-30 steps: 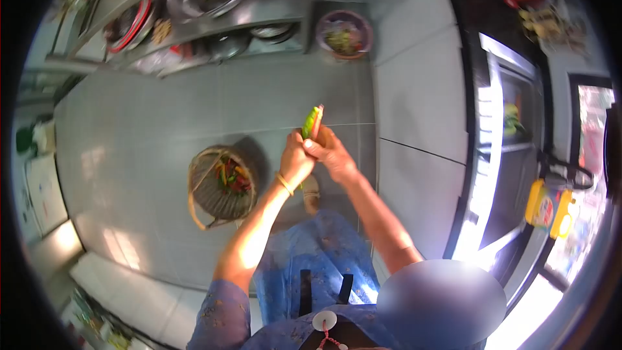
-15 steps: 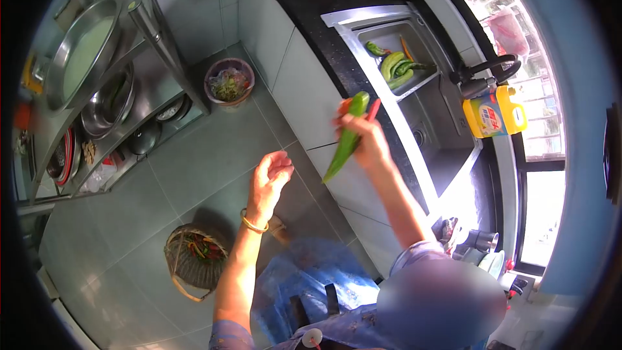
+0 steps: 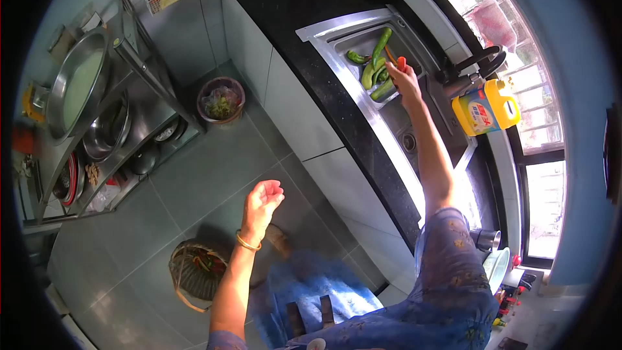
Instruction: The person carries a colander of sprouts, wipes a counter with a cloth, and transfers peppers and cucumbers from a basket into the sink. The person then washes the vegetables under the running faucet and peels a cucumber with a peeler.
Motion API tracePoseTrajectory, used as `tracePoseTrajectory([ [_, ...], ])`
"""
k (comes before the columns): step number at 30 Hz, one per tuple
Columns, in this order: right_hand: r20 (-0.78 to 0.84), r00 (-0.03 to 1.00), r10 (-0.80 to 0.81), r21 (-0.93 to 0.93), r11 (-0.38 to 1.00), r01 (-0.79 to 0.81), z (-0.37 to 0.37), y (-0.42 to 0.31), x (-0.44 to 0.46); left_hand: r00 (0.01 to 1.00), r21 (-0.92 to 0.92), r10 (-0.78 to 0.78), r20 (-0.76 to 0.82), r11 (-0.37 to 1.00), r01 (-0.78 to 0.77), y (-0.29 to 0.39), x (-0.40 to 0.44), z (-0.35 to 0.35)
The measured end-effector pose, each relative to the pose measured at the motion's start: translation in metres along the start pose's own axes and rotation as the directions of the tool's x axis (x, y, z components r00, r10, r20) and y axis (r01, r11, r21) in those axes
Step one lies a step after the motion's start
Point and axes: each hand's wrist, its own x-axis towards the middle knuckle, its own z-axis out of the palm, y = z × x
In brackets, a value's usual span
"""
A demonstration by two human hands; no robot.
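My right hand reaches over the left part of the sink, its fingers closed around a red chili pepper whose tip shows. Beside the fingertips a long green pepper slants across other green peppers in the grey basin. An orange-brown pepper lies partly behind my fingers. My left hand, a bangle at its wrist, hangs above the floor with loosely curled fingers and nothing in it. Below it on the floor stands a wicker basket with red and green peppers inside.
A black faucet and a yellow detergent jug stand behind the sink. A bin with scraps sits by the white cabinets. Metal shelves with basins are at left.
My right hand has moved from in front of the counter to over the sink. The long green pepper has left its grip and lies in the basin. My left hand is slightly lower.
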Motion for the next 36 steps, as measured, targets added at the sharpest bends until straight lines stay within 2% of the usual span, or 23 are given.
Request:
tracePoseTrajectory([
  [2,0.048,0.995,-0.082,0.371,0.927,0.059,0.019,0.012,-0.033,1.0,-0.021,-0.011,-0.016,1.0,0.01,0.008,-0.002,0.002],
  [4,0.315,0.938,-0.147,0.499,0.866,-0.032,0.041,-0.013,-0.098,0.999,-0.042,-0.021,-0.033,0.999,0.02,0.019,-0.003,0.005],
  [6,0.542,0.814,-0.207,0.533,0.834,-0.144,0.074,-0.03,-0.163,0.999,-0.056,0.027,-0.047,0.998,-0.03,0.033,0.0,0.012],
  [7,0.643,0.747,-0.169,0.363,0.926,-0.104,0.086,-0.052,-0.191,0.998,-0.055,0.022,-0.051,0.998,-0.025,0.036,0.003,0.014],
  [8,0.66,0.738,-0.14,0.083,0.99,0.113,0.1,-0.057,-0.211,0.999,-0.109,0.039,-0.031,0.993,-0.042,0.038,0.006,0.016],
  [9,0.659,0.705,-0.262,0.005,0.939,0.344,0.111,-0.075,-0.232,0.998,-0.166,0.049,-0.027,0.985,-0.053,0.039,0.005,0.017],
  [11,0.632,0.582,-0.512,0.048,0.775,0.63,0.141,-0.065,-0.256,0.998,-0.19,0.045,-0.041,0.98,-0.052,0.031,0.004,0.015],
  [12,0.615,0.552,-0.562,0.082,0.743,0.665,0.152,-0.064,-0.266,0.992,-0.264,0.09,-0.083,0.958,-0.109,0.026,0.002,0.012],
  [13,0.632,0.535,-0.561,0.111,0.749,0.653,0.159,-0.067,-0.276,0.982,-0.331,0.134,-0.129,0.928,-0.17,0.023,-0.002,0.007],
  [15,0.642,0.701,-0.309,0.093,0.94,0.329,0.161,-0.071,-0.284,0.978,-0.364,0.108,-0.178,0.916,-0.168,0.018,-0.011,-0.005],
  [16,0.648,0.702,-0.296,0.02,0.928,0.373,0.164,-0.063,-0.281,0.971,-0.332,0.087,-0.222,0.93,-0.16,0.021,-0.016,-0.01],
  [17,0.807,0.589,-0.048,-0.101,0.971,0.217,0.158,-0.085,-0.277,0.967,-0.328,0.081,-0.242,0.931,-0.16,0.021,-0.02,-0.016],
  [19,0.852,0.498,0.162,-0.223,0.973,0.065,0.161,-0.094,-0.281,0.978,-0.408,0.058,-0.198,0.903,-0.136,0.021,-0.022,-0.021],
  [20,0.854,0.494,0.164,-0.225,0.972,0.067,0.164,-0.09,-0.285,0.974,-0.415,0.052,-0.22,0.899,-0.141,0.02,-0.023,-0.023],
  [22,0.828,0.516,-0.221,-0.038,0.895,0.445,0.171,-0.074,-0.292,0.985,-0.463,0.008,-0.175,0.882,-0.089,0.016,-0.024,-0.035],
  [23,0.823,0.523,-0.224,-0.04,0.894,0.446,0.174,-0.068,-0.294,0.992,-0.505,-0.033,-0.123,0.863,-0.034,0.016,-0.022,-0.041],
  [25,0.769,0.472,-0.43,0.042,0.772,0.635,0.178,-0.063,-0.295,0.995,-0.503,-0.056,-0.088,0.864,0.004,0.017,-0.018,-0.049],
  [27,0.778,0.469,-0.417,0.014,0.758,0.652,0.175,-0.066,-0.296,0.989,-0.541,-0.105,0.103,0.829,0.144,0.021,-0.013,-0.054],
  [29,0.695,0.428,-0.578,0.263,0.759,0.596,0.172,-0.068,-0.299,0.985,-0.592,-0.155,0.08,0.787,0.172,0.034,-0.015,-0.042],
  [30,0.722,0.41,-0.558,0.264,0.769,0.582,0.167,-0.065,-0.298,0.977,-0.596,-0.186,0.101,0.775,0.209,0.037,-0.014,-0.037],
  [32,0.746,0.453,-0.488,0.256,0.838,0.481,0.148,-0.065,-0.292,0.934,-0.525,-0.179,0.31,0.786,0.325,0.04,0.001,-0.039],
  [34,0.799,0.47,-0.375,0.224,0.911,0.345,0.124,-0.07,-0.291,0.952,-0.583,-0.203,0.228,0.755,0.3,0.042,0.015,-0.032],
  [36,0.832,0.513,-0.211,0.204,0.976,0.071,0.102,-0.066,-0.295,0.964,-0.586,-0.186,0.19,0.766,0.263,0.047,0.028,-0.032],
])
